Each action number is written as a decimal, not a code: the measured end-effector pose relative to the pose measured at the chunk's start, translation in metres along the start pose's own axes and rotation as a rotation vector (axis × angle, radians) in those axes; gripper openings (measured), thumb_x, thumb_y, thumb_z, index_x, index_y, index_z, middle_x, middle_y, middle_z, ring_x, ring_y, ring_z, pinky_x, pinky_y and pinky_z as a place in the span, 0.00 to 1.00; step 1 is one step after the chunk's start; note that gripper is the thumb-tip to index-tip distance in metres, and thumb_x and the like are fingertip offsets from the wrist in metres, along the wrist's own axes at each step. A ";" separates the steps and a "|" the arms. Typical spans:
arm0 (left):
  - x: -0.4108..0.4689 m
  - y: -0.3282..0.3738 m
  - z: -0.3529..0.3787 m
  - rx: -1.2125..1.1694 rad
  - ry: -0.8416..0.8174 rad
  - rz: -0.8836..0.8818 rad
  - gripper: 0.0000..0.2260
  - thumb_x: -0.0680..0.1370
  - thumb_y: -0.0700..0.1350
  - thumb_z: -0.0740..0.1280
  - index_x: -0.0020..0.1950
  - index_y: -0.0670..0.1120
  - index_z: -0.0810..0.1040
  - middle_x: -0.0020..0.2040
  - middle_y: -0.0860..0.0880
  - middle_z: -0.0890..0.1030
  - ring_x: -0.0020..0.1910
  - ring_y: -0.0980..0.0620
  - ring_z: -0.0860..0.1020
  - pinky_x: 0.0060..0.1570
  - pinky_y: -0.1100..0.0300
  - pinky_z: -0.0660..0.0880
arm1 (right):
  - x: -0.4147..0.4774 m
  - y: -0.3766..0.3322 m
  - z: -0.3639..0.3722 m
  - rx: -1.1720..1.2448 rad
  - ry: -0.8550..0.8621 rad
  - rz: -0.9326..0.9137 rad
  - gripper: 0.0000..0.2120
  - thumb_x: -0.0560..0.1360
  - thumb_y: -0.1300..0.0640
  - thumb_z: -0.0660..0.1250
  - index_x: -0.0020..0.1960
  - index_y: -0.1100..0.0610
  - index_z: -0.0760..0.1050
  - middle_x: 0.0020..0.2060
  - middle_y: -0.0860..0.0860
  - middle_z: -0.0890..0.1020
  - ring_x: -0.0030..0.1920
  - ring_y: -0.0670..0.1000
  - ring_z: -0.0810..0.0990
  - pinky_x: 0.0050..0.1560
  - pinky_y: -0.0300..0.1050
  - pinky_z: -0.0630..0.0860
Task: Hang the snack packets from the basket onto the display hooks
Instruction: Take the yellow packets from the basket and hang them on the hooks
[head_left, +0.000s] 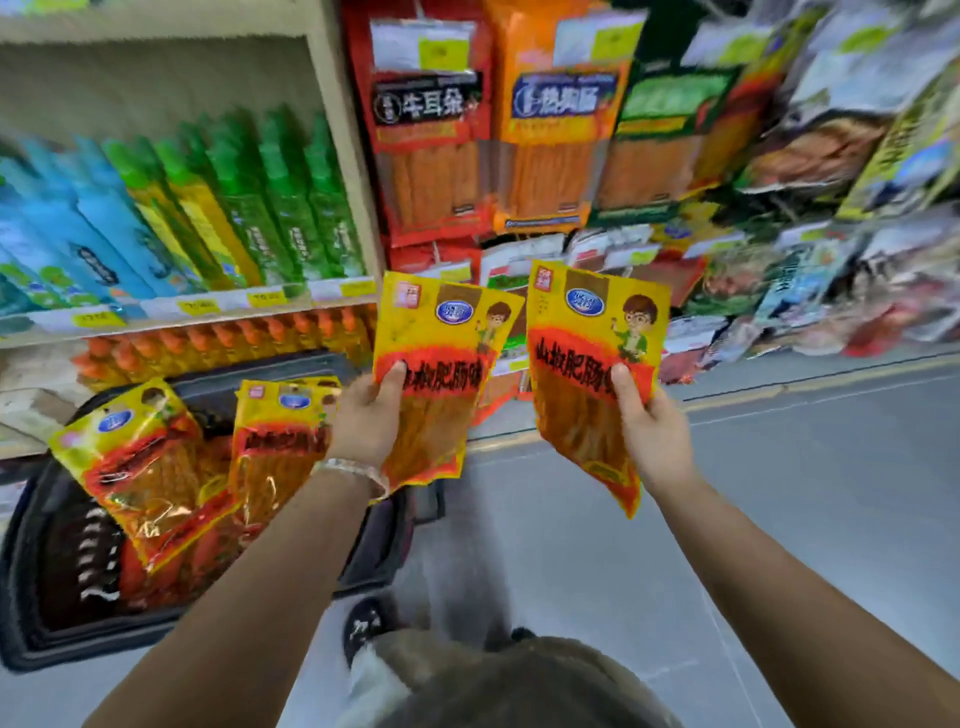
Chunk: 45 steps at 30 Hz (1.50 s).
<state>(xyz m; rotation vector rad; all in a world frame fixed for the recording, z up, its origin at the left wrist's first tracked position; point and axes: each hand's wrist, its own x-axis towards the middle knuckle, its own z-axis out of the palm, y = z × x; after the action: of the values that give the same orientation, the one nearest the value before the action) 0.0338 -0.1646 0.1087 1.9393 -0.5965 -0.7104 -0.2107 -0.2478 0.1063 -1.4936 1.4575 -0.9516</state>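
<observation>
Pinching packets (441, 332) (587, 332) midway between fingers (397, 376)

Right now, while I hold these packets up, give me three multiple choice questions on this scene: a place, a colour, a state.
1. Where is the basket? A) low on the person's left B) on the top shelf C) right of both arms
2. What colour tops the left-hand packet and the right-hand packet? A) green B) blue C) yellow
3. What do the left hand and the right hand hold? A) nothing B) one packet each C) one shared packet
Answers: A, it lies low at the person's left; C, both tops are yellow; B, each hand grips its own packet.
</observation>
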 end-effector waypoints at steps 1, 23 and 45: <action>-0.003 0.012 0.013 0.037 -0.010 0.025 0.15 0.79 0.53 0.62 0.37 0.46 0.74 0.36 0.50 0.73 0.44 0.51 0.70 0.42 0.61 0.59 | 0.008 0.001 -0.018 -0.014 0.017 -0.035 0.13 0.79 0.46 0.60 0.47 0.52 0.79 0.41 0.50 0.83 0.47 0.50 0.79 0.49 0.44 0.73; 0.092 0.334 0.234 -0.013 -0.144 0.781 0.09 0.80 0.49 0.60 0.48 0.45 0.75 0.43 0.50 0.78 0.45 0.50 0.74 0.40 0.62 0.62 | 0.293 -0.118 -0.234 0.163 0.508 -0.269 0.17 0.76 0.46 0.63 0.34 0.54 0.66 0.29 0.50 0.70 0.31 0.50 0.68 0.33 0.46 0.63; 0.092 0.491 0.330 -0.232 0.199 0.746 0.14 0.79 0.55 0.60 0.44 0.49 0.79 0.39 0.56 0.81 0.38 0.58 0.79 0.39 0.63 0.73 | 0.491 -0.261 -0.337 0.562 -0.022 -0.502 0.08 0.74 0.48 0.66 0.43 0.53 0.78 0.36 0.46 0.85 0.37 0.46 0.84 0.36 0.39 0.76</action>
<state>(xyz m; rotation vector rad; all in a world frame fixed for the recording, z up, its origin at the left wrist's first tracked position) -0.1837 -0.6384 0.4028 1.3946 -0.9825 -0.1026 -0.4033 -0.7577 0.4613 -1.4413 0.7017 -1.4900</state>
